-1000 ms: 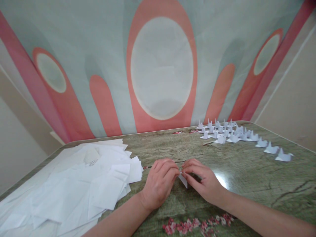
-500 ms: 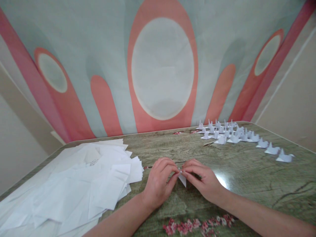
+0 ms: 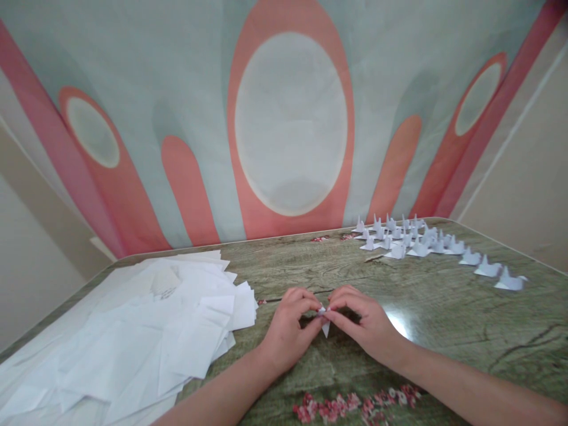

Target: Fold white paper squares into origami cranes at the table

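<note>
Between my two hands is a small piece of folded white paper [image 3: 326,329], with one pointed end hanging down toward me. My left hand [image 3: 290,325] pinches it from the left with thumb and forefinger. From the right, my right hand [image 3: 361,322] grips the same piece, its fingertips almost touching those of the left. The fingers cover most of the paper, so its full shape is hidden. Both hands are just over the wood-patterned table [image 3: 461,355].
A wide pile of loose white paper sheets [image 3: 128,337] spreads over the table's left side. Several folded white paper birds [image 3: 419,247] stand in rows at the back right. Behind the table rises a wall covering [image 3: 290,118] with coral and grey-green shapes.
My fingertips have shifted slightly on the folded paper, my left thumb moving closer to the right one. Less of the paper's hanging point shows now, and it points more straight down.
</note>
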Demonstrator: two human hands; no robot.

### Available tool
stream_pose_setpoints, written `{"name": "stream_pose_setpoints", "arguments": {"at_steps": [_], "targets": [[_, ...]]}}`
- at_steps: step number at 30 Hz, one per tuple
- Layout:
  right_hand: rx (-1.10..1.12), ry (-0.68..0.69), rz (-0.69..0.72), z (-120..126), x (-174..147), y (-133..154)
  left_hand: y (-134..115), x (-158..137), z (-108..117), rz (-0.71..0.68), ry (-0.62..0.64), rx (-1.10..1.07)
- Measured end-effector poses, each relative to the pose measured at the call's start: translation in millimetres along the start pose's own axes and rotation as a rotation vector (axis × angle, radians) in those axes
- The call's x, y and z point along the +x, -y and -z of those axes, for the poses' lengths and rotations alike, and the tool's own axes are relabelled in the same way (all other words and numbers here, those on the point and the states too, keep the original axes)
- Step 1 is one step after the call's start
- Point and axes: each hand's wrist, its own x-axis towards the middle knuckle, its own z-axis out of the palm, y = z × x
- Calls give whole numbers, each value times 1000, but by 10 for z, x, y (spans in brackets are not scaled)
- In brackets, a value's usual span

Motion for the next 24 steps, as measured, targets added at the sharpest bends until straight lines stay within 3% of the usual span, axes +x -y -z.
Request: {"name": "stream_pose_setpoints", "arguments": {"at_steps": [24], "targets": [[4,-17,21,25,3,53,15,17,-6,239,31,-172]]}}
